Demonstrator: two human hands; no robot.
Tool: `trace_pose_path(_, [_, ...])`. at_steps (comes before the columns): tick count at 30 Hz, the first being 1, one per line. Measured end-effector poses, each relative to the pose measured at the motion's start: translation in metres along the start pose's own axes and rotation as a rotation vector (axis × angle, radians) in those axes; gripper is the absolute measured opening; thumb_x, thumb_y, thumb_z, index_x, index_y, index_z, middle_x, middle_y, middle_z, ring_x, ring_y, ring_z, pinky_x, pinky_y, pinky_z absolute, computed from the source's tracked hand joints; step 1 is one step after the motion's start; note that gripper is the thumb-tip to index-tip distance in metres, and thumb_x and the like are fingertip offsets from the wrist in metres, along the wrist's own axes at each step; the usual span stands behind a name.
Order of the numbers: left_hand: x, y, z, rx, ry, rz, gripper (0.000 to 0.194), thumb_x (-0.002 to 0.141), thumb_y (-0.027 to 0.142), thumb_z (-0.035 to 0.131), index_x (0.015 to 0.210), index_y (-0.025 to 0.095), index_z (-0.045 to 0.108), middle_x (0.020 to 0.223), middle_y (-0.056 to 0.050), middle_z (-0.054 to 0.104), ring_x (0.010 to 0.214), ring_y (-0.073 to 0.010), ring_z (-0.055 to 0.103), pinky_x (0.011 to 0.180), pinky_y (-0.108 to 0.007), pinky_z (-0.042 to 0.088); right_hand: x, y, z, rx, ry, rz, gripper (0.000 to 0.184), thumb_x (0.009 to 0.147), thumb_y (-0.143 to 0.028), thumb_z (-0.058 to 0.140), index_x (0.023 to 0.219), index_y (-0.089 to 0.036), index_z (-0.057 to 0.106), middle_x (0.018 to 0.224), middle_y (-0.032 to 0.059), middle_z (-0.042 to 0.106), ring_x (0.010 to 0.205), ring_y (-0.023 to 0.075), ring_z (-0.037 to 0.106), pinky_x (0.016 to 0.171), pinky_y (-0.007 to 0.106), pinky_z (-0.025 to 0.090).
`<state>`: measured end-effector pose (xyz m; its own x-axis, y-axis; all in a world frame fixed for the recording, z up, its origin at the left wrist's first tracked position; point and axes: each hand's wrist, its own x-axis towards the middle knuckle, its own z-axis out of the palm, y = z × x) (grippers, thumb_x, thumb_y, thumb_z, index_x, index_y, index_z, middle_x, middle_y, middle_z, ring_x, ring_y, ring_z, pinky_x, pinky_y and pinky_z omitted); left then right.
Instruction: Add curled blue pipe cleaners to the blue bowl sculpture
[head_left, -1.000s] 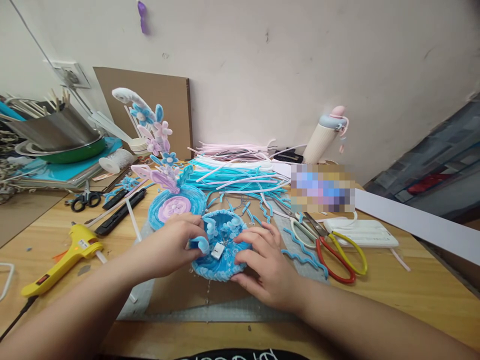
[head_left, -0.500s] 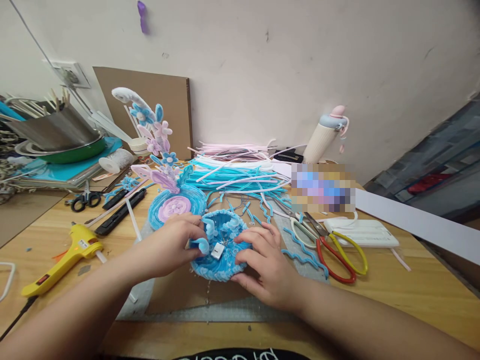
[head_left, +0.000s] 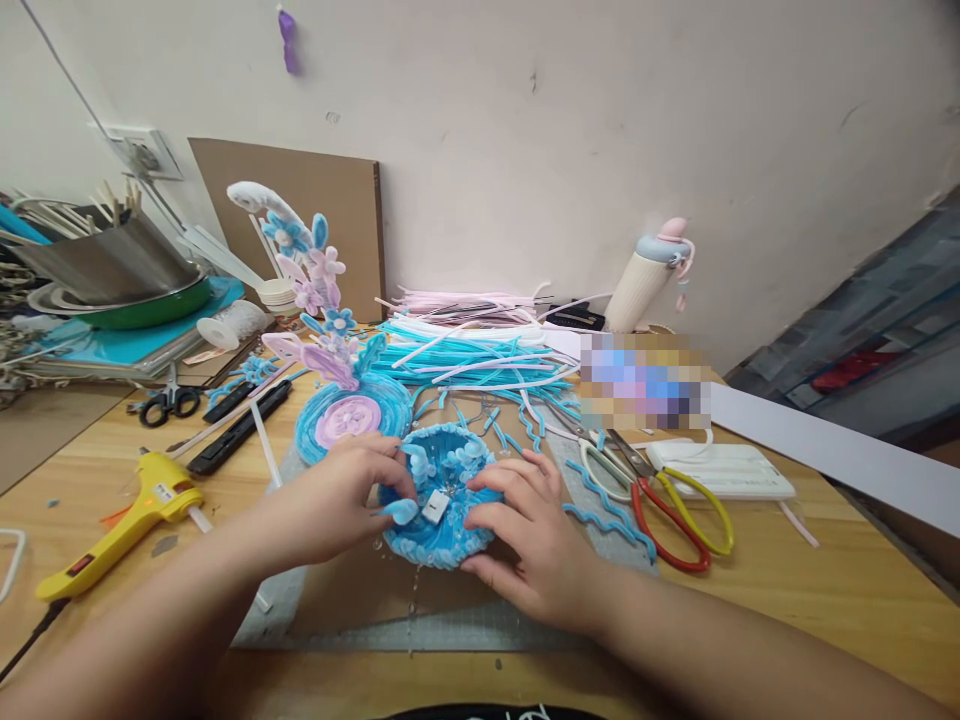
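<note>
A round, hollow blue pipe-cleaner piece (head_left: pixel 439 545) with a braided edge faces up in front of me. Inside it lies a small white box (head_left: pixel 436 506), and fuzzy blue curls rise from its inner side. My left hand (head_left: pixel 356 490) is at its left side, thumb and index finger closed on a blue pipe-cleaner curl (head_left: pixel 401 512). My right hand (head_left: pixel 529 530) grips the right edge, fingers over the rim and thumb lower down on the outside. A beaded string (head_left: pixel 413 595) hangs from the near edge. Behind my left hand is a blue-and-pink coiled disc (head_left: pixel 352 420) bearing a flowered stem (head_left: pixel 315 290).
Loose pipe cleaners (head_left: pixel 472 355) are piled at the back. To the right lie red-and-yellow-handled scissors (head_left: pixel 679 520) and a white power bank (head_left: pixel 727 472). A yellow glue gun (head_left: pixel 124 525), black scissors (head_left: pixel 171 398) and a black cutter knife (head_left: pixel 240 430) lie left. A bottle (head_left: pixel 645 275) stands behind.
My left thumb and index finger have moved down and inward, and the blue curl is now tipped lower. My right hand stays on the rim, nearly still.
</note>
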<state>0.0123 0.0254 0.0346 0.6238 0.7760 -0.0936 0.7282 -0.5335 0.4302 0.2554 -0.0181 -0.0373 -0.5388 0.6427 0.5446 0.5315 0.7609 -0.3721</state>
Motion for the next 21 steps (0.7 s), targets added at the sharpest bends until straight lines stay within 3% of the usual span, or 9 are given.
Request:
trace_pose_path(6, [-0.004,-0.005,0.004,-0.049,0.04,0.009,0.01,0.081,0.028,0.064,0.086,0.024,0.072,0.084,-0.001,0.066,0.085,-0.0208,0.06,0.079,-0.033,0.044,-0.001,-0.001,-0.002,-0.014,0.009,-0.03,0.025,0.086,-0.037,0.064,0.107,-0.025,0.058,0.116,0.0066,0.062,0.113,0.027,0.051,0.107,0.051,0.017])
trace_pose_path(10, [-0.016,-0.01,0.005,-0.089,0.095,0.011,0.013,0.083,0.032,0.063,0.094,0.026,0.069,0.096,-0.002,0.066,0.096,-0.022,0.059,0.09,-0.037,0.043,-0.001,0.0,-0.011,-0.01,0.044,-0.104,0.035,0.09,-0.05,0.054,0.112,-0.023,0.056,0.116,0.0093,0.062,0.114,0.0295,0.052,0.108,0.053,0.016])
trace_pose_path(13, [-0.031,-0.016,0.004,-0.133,0.181,-0.019,0.017,0.086,0.037,0.061,0.099,0.029,0.067,0.103,-0.001,0.065,0.103,-0.0225,0.057,0.094,-0.037,0.043,-0.001,0.0,-0.028,-0.017,0.138,-0.124,0.028,0.094,-0.044,0.043,0.108,-0.022,0.055,0.112,0.0103,0.063,0.11,0.0309,0.055,0.106,0.055,0.02])
trace_pose_path(16, [-0.045,-0.022,0.002,-0.14,0.298,-0.089,0.015,0.088,0.04,0.058,0.096,0.029,0.066,0.1,0.001,0.065,0.099,-0.0206,0.058,0.088,-0.031,0.046,0.003,0.003,-0.054,-0.104,0.314,-0.035,0.012,0.092,-0.023,0.044,0.09,-0.025,0.055,0.099,0.0058,0.065,0.098,0.0278,0.059,0.102,0.055,0.027])
trace_pose_path(19, [-0.056,-0.027,0.001,-0.119,0.403,-0.187,0.018,0.089,0.04,0.056,0.081,0.024,0.062,0.088,0.002,0.063,0.087,-0.0189,0.058,0.078,-0.027,0.046,0.012,0.021,-0.085,-0.216,0.481,0.087,0.021,0.091,-0.018,0.046,0.07,-0.023,0.048,0.085,0.0038,0.061,0.08,0.022,0.058,0.085,0.044,0.04])
trace_pose_path(20, [-0.059,-0.029,0.001,-0.118,0.419,-0.214,0.021,0.089,0.039,0.056,0.076,0.023,0.059,0.083,0.002,0.062,0.083,-0.0182,0.057,0.075,-0.027,0.045,0.015,0.031,-0.094,-0.242,0.479,0.187,0.024,0.092,-0.02,0.046,0.069,-0.023,0.048,0.079,0.0038,0.059,0.076,0.0215,0.056,0.077,0.039,0.042])
trace_pose_path(21, [-0.063,-0.031,0.001,-0.122,0.424,-0.234,0.023,0.089,0.039,0.056,0.072,0.023,0.057,0.079,0.002,0.061,0.08,-0.0176,0.057,0.074,-0.026,0.045,0.018,0.042,-0.101,-0.28,0.369,0.322,0.028,0.094,-0.025,0.044,0.066,-0.023,0.044,0.072,0.0033,0.056,0.072,0.0212,0.055,0.068,0.035,0.041])
